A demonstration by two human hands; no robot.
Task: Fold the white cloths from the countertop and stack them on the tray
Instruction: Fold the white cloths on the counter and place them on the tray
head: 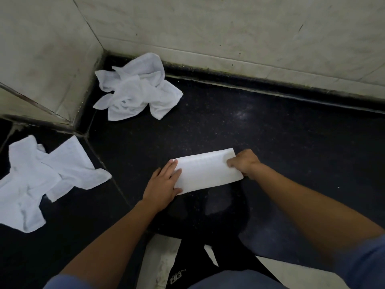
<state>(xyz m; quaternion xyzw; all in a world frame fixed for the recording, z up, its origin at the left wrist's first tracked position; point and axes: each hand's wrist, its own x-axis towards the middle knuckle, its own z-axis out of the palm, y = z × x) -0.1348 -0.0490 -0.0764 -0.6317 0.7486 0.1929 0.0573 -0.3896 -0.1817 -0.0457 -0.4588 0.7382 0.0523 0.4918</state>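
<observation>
A white cloth [206,171], folded into a long narrow strip, lies flat on the black countertop [281,142] in front of me. My left hand [163,183] lies flat with straight fingers pressing the strip's left end. My right hand [243,163] pinches the strip's right end with curled fingers. A crumpled heap of white cloths [135,90] sits in the back corner by the wall. More unfolded white cloths [39,180] lie spread at the left. No tray is in view.
Pale marble walls [229,28] close off the back and left of the counter. A raised dark strip runs along the back wall's foot. The counter's front edge is just below my forearms, with pale floor tiles [160,263] beneath.
</observation>
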